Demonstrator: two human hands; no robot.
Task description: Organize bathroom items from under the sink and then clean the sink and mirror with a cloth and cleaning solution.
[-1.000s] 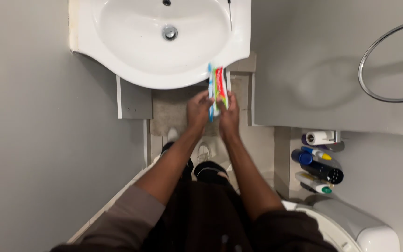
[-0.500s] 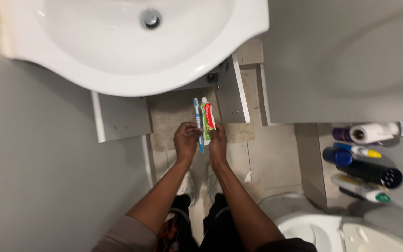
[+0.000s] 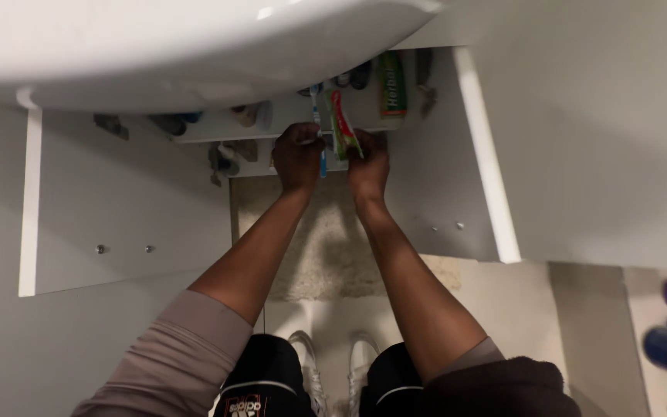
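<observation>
Left hand [image 3: 297, 154] grips blue toothbrush [image 3: 317, 116], right hand [image 3: 367, 164] pinches toothpaste tube [image 3: 341, 123]; either may snag cluttered shelf [image 3: 272, 127], toppling 1 item.

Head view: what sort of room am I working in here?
Most likely a home bathroom: a white sink overhead, an open cabinet beneath it, and a toothbrush and toothpaste tube in the hands.

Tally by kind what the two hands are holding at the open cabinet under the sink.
Toothbrush, blue and white, in the left hand: 1
Toothpaste tube, red, green and white, in the right hand: 1
Total: 2
</observation>
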